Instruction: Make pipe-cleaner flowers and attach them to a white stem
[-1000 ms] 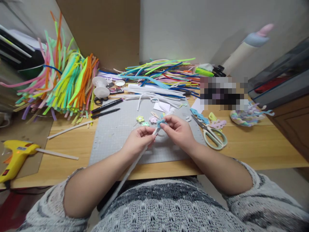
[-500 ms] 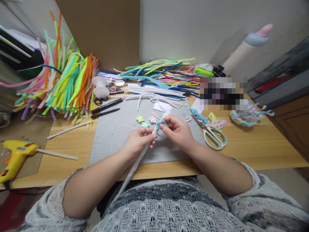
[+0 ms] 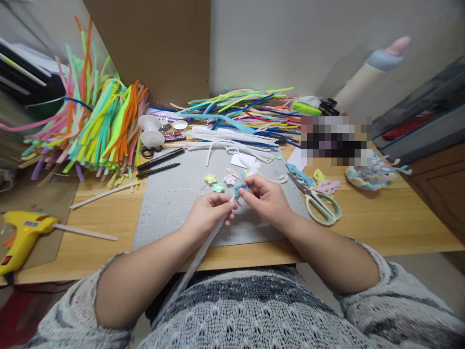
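Observation:
My left hand (image 3: 214, 211) is closed on a long white fuzzy strip (image 3: 198, 259), which runs down from its fingers toward my lap. My right hand (image 3: 267, 196) pinches a small blue fuzzy flower (image 3: 239, 188) against the upper part of the strip. The two hands are close together above the grey cutting mat (image 3: 167, 208). Just behind them on the mat lie a yellow flower (image 3: 210, 179), a mint green flower (image 3: 218, 187) and a pink flower (image 3: 230, 180).
Scissors (image 3: 319, 203) lie right of the mat, near blue loops (image 3: 301, 175). A yellow glue gun (image 3: 27, 232) is at the far left. Bundled pipe cleaners (image 3: 105, 126) stand at the back left; black pens (image 3: 160, 162) lie nearby.
The blue flower has shifted slightly left and turned in my right fingers, now covering more of the white strip. My left hand has hardly moved.

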{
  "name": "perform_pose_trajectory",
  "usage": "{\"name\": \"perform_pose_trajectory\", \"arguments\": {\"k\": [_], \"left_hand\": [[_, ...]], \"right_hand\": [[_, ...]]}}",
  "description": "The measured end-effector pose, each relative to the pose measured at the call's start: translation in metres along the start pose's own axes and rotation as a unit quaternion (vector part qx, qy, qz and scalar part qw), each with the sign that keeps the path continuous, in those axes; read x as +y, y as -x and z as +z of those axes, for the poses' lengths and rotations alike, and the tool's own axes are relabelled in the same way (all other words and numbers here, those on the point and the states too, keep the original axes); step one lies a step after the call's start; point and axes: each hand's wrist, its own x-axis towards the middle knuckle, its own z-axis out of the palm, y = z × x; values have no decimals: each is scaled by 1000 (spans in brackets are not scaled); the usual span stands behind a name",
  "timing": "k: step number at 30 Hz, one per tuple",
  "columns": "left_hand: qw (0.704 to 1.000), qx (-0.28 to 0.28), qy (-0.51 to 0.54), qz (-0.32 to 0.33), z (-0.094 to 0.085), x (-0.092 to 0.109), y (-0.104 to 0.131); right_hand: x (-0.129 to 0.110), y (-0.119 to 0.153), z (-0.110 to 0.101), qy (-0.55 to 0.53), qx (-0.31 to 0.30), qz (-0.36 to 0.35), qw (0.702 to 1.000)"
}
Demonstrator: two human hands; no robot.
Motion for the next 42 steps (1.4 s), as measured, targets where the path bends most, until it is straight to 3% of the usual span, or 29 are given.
{"name": "perform_pose_trajectory", "arguments": {"k": [15,24,28,30,33,36,38,42], "left_hand": [[999,8,-33,10,2,1,2],[998,26,-56,16,3,2,3],[998,50,-34,27,-1,6,2],[997,57,-21,37,-3,9,2],[997,56,-4,53,-6,12,2],[997,42,5,61,-8,14,2],[997,37,6,60,-8,15,2],[998,39,5,54,-6,16,4]], "right_hand": [[-6,1,0,29,13,-1,999],[-10,1,0,-12,0,-1,1000],[-10,4,-3,-88,87,-52,991],[-9,5,-6,-54,104,-77,990],[-10,5,-6,75,0,-112,991],[-9,4,-2,170,-87,-144,971],[-7,4,0,183,-89,-156,966],[-5,4,-1,185,-31,-171,967]]}}
